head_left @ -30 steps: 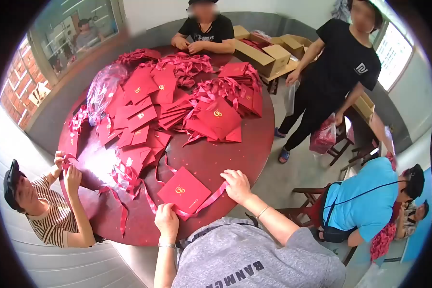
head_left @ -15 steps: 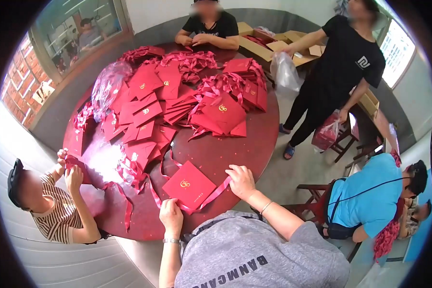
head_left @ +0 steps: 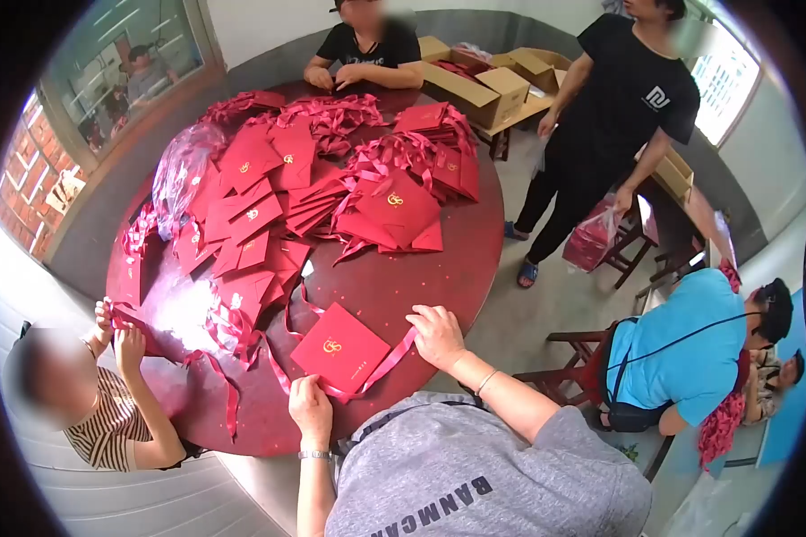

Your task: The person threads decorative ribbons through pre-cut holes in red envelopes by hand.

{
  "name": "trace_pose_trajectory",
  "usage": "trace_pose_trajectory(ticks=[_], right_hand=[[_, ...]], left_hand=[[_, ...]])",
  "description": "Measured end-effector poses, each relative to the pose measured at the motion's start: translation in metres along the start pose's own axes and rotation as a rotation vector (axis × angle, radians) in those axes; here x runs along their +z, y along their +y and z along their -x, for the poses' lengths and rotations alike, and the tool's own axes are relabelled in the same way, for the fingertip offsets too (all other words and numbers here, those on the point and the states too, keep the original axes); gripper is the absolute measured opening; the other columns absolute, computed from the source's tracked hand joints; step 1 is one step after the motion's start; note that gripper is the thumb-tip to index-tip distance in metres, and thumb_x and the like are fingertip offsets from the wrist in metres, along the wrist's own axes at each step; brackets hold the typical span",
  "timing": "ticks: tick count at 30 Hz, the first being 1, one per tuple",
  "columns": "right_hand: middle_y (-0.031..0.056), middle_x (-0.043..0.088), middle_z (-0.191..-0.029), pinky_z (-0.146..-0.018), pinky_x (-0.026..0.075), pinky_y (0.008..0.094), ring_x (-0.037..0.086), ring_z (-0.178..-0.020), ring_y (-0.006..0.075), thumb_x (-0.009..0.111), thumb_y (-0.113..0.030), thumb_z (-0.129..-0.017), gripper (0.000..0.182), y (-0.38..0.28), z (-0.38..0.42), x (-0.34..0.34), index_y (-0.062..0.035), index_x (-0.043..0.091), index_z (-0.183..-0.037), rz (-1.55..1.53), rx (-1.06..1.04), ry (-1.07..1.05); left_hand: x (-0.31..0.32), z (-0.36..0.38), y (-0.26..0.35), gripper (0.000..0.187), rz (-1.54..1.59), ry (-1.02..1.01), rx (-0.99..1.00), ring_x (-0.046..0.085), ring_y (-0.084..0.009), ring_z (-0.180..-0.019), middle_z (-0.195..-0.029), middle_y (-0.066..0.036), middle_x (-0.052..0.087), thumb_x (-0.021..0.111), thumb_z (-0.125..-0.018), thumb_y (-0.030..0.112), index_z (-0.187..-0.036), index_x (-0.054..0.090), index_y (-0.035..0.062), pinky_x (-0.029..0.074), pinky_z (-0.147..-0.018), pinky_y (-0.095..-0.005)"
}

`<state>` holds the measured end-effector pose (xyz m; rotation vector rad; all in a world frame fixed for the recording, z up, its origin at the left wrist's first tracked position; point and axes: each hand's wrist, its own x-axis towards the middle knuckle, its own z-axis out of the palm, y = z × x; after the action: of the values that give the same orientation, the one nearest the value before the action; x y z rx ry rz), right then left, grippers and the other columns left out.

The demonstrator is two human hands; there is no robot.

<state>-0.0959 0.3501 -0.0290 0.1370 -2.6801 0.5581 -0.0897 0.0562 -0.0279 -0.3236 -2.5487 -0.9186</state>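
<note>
A red square envelope with a gold emblem lies flat near the front edge of the round table. My left hand is closed on the pink ribbon at the envelope's lower left corner. To the right of the envelope, my right hand pinches the same pink ribbon, which runs between both hands under the envelope's lower edge. Another length of ribbon curls on the table left of the envelope.
Red envelopes with ribbons are heaped across the round table. A clear plastic bag rests at its left. Co-workers sit at the left and far side; others are at the right, near cardboard boxes and stools.
The view has shifted slightly. My hands keep their hold on the ribbon. The standing person's raised arm has come down, and the clear bag it held has dropped lower. The left co-worker has leaned forward.
</note>
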Motion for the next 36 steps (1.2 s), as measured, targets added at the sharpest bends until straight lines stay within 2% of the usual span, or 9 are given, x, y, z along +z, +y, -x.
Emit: trace_pose_trajectory(ticks=[7, 12, 16, 17, 19, 25, 29, 35, 36], right_hand=[[0.0096, 0.058, -0.124, -0.092, 0.042, 0.0422, 0.053, -0.113, 0.0273, 0.058, -0.007, -0.068, 0.049, 0.001, -0.004, -0.008, -0.0083, 0.062, -0.117, -0.189, 0.028, -0.028], [0.014, 0.055, -0.128, -0.102, 0.038, 0.0425, 0.051, -0.12, 0.0312, 0.06, -0.007, -0.07, 0.054, -0.064, -0.03, -0.046, -0.0053, 0.056, -0.124, -0.401, -0.262, 0.007], [0.0184, 0.054, -0.129, -0.108, 0.037, 0.0414, 0.05, -0.124, 0.0336, 0.057, -0.004, -0.081, 0.062, -0.114, -0.035, -0.028, -0.0006, 0.04, -0.14, -0.966, -0.286, -0.288], [0.0198, 0.058, -0.12, -0.094, 0.048, 0.0418, 0.06, -0.109, 0.0337, 0.054, -0.002, -0.085, 0.054, -0.122, -0.034, -0.026, -0.003, 0.041, -0.137, -1.098, -0.234, -0.311], [0.0191, 0.062, -0.109, -0.082, 0.052, 0.0419, 0.065, -0.097, 0.0333, 0.053, -0.011, -0.092, 0.041, -0.129, -0.032, -0.027, -0.0044, 0.046, -0.133, -1.137, -0.078, -0.437], [0.018, 0.066, -0.094, -0.073, 0.052, 0.0442, 0.065, -0.088, 0.0355, 0.052, -0.032, -0.096, 0.035, -0.118, -0.024, -0.026, -0.0067, 0.056, -0.12, -0.752, -0.321, -0.467], [0.0152, 0.068, -0.093, -0.076, 0.052, 0.0428, 0.066, -0.088, 0.0334, 0.058, -0.03, -0.092, 0.027, -0.094, -0.022, -0.037, -0.0073, 0.066, -0.103, -0.708, -0.313, -0.508], [0.0104, 0.068, -0.094, -0.075, 0.053, 0.0384, 0.066, -0.087, 0.029, 0.061, -0.024, -0.089, 0.018, -0.025, -0.05, -0.128, -0.0086, 0.068, -0.097, -0.379, -0.084, -0.134], [0.0101, 0.068, -0.092, -0.073, 0.054, 0.0371, 0.066, -0.085, 0.0288, 0.063, -0.022, -0.088, 0.017, -0.012, -0.058, -0.143, -0.0082, 0.068, -0.097, -0.312, -0.105, 0.009]], left_hand=[[-0.011, -0.001, -0.003, 0.02, 0.243, 0.097, -0.232, 0.062, -0.0312, -0.083, -0.092, -0.016, 0.061, 0.056, -0.083, -0.006, -0.101, 0.06, 0.0006, 0.051, -0.076, -0.0385], [-0.035, -0.017, 0.036, 0.035, 0.162, -0.032, 0.052, 0.059, -0.0369, -0.094, -0.101, -0.019, 0.061, 0.058, -0.082, -0.006, -0.117, 0.056, -0.0004, 0.05, -0.082, -0.0426], [-0.033, -0.02, 0.073, 0.043, 0.387, -0.051, 0.074, 0.062, -0.0233, -0.074, -0.099, -0.015, 0.059, 0.064, -0.075, -0.012, -0.114, 0.056, 0.0011, 0.053, -0.065, -0.033], [-0.032, -0.023, 0.076, 0.041, 0.393, 0.016, 0.147, 0.063, -0.02, -0.072, -0.099, -0.013, 0.059, 0.063, -0.076, -0.014, -0.113, 0.056, 0.0017, 0.053, -0.063, -0.0304], [-0.028, -0.016, 0.071, 0.041, 0.619, -0.017, -0.023, 0.062, -0.0141, -0.079, -0.104, -0.01, 0.057, 0.057, -0.077, -0.019, -0.114, 0.055, -0.0006, 0.052, -0.069, -0.025], [-0.035, -0.003, 0.061, 0.044, 0.598, -0.047, -0.03, 0.063, -0.0143, -0.075, -0.099, -0.011, 0.059, 0.058, -0.077, -0.018, -0.116, 0.056, 0.0007, 0.053, -0.064, -0.0261], [-0.032, 0.01, 0.029, 0.038, 0.412, -0.147, -0.07, 0.062, -0.0295, -0.093, -0.106, -0.018, 0.06, 0.065, -0.081, -0.002, -0.118, 0.056, 0.0008, 0.051, -0.081, -0.0377], [-0.055, 0.011, -0.051, 0.052, -0.358, -0.281, 0.185, 0.048, -0.0326, -0.123, -0.126, -0.013, 0.055, 0.077, -0.069, 0.021, -0.115, 0.06, 0.0074, 0.03, -0.103, -0.0533], [-0.064, 0.009, -0.064, 0.042, -0.293, -0.276, 0.083, 0.045, -0.035, -0.127, -0.128, -0.016, 0.055, 0.07, -0.076, 0.018, -0.114, 0.06, 0.0039, 0.029, -0.105, -0.0504]])
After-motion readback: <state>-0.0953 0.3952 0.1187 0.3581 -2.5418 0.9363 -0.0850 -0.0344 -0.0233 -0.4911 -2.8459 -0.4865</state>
